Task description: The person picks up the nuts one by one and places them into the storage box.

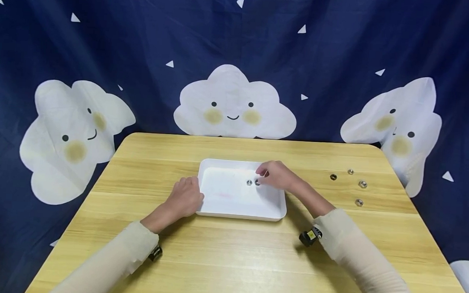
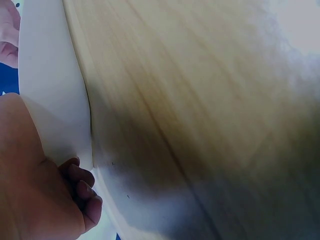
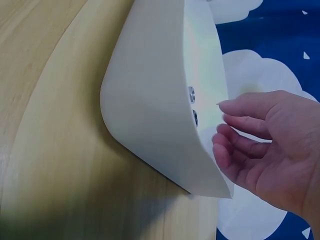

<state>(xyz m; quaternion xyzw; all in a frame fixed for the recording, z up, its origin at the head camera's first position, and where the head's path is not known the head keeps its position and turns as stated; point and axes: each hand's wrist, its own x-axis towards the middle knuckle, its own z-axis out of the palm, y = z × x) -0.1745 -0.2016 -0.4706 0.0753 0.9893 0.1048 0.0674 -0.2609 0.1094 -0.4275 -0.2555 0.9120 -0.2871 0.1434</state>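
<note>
A white rectangular tray (image 1: pixel 222 208) lies on the wooden table. My left hand (image 1: pixel 185 196) grips its left end with curled fingers, seen also in the left wrist view as a hand (image 2: pixel 45 190) at the tray's wall (image 2: pixel 60 85). Inside the tray a silver nut (image 1: pixel 249 183) lies beside a darker nut (image 1: pixel 257 182). Over the tray's right part is my right hand (image 1: pixel 277 175), close to the darker nut. In the right wrist view its fingers (image 3: pixel 245 135) are loosely bent, with nothing visible between them and the thumb.
Right of the tray, a black nut (image 1: pixel 333 176), a small silver nut (image 1: pixel 350 171) and two larger silver nuts (image 1: pixel 363 184) lie apart on the wooden table (image 1: pixel 235 263). Behind the table hangs a dark blue curtain (image 1: pixel 152 34) with printed clouds.
</note>
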